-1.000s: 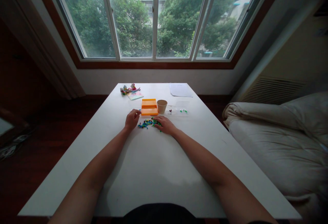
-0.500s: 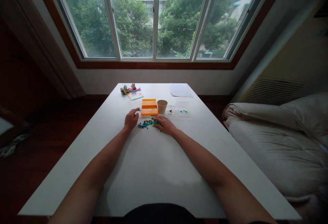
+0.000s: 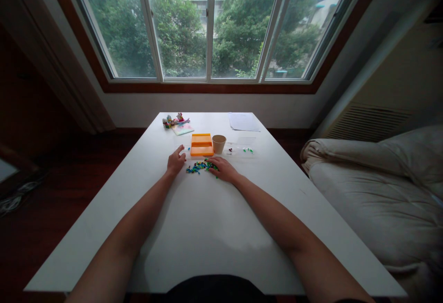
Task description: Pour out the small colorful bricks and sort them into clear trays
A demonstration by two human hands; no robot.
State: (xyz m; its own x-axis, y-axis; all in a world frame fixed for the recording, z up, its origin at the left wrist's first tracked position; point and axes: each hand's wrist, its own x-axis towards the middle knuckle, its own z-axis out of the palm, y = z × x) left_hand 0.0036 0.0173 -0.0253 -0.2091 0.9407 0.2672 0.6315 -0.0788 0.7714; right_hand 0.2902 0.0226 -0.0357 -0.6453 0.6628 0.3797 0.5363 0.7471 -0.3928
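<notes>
A loose heap of small blue, green and yellow pieces point(image 3: 198, 167) lies on the white table point(image 3: 207, 220). My right hand point(image 3: 223, 169) rests at the heap's right side, fingers spread over some of the pieces. To the left of the heap, my left hand point(image 3: 176, 160) has its fingers apart and nothing visible in it. Just beyond its fingertips is a small blue piece point(image 3: 188, 148), beside an orange tray point(image 3: 202, 151). A brown paper cup point(image 3: 219, 144) stands upright against the tray's right side.
Right of the cup, a clear container point(image 3: 238, 154) holds a few dark red pieces point(image 3: 230, 150) and several green ones point(image 3: 248, 150). Small colourful figures point(image 3: 168, 121) and a pastel card point(image 3: 183, 129) are at the back left. White paper sheets point(image 3: 243, 122) lie at the back right.
My left hand has shifted slightly left, away from the orange tray, uncovering more of the small blue piece. My right hand has stayed at the heap.
</notes>
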